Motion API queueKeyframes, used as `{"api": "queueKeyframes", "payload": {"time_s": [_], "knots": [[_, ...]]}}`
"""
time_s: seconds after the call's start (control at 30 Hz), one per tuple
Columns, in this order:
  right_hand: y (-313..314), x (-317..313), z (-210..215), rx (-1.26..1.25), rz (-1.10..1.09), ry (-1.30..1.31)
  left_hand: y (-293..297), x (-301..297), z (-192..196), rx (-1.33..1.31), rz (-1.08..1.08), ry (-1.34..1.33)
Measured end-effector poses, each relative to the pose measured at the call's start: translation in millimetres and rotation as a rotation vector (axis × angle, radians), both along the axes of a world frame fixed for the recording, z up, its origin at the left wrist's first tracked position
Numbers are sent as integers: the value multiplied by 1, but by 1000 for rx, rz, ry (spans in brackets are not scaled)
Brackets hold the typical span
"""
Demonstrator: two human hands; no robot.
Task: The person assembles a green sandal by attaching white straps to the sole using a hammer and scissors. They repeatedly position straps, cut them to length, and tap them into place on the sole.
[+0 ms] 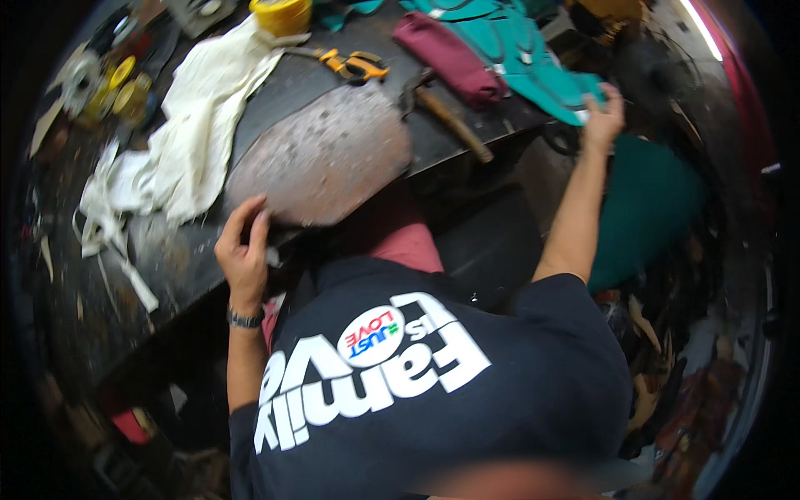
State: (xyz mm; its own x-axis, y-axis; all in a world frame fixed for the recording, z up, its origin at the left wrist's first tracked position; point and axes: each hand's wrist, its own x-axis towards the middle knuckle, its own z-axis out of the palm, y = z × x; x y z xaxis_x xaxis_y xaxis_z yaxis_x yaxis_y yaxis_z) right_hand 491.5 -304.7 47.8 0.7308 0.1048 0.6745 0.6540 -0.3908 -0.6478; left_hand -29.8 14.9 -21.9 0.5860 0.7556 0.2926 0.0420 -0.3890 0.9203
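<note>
Teal cut leather pieces [533,58] at the far right are being pinched by the right hand [603,117]; the left hand [242,250], fingers apart, is touching a speckled rust-brown oval slab [325,158].

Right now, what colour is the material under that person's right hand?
Teal green material, touched by the right hand; the head view shows it.

A dark, worn surface [275,83] carried a rust-speckled rounded slab [325,154] at its near edge, crumpled cream cloth [196,125] beside it, a wooden-handled hammer [446,117], orange-handled pliers [354,64], a yellow tape roll [282,14], a maroon fabric roll [450,58] and teal cut pieces [525,54] toward the far right corner.
</note>
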Motion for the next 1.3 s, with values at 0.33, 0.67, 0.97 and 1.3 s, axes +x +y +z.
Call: {"api": "queueKeyframes", "payload": {"time_s": [0.33, 0.67, 0.97, 1.3], "knots": [[169, -225, 9, 202, 1149, 613, -58, -9, 43, -394, -308, -225], [201, -322, -20, -278, 1245, 225, -57, 3, 23, -393, -164, -397], [177, -340, -37, 203, 1339, 1207, -54, 10, 22, -372, -263, -179], [181, -343, -43, 411, 1348, 1464, -51, 7, 22, -269, -218, -158]]}}
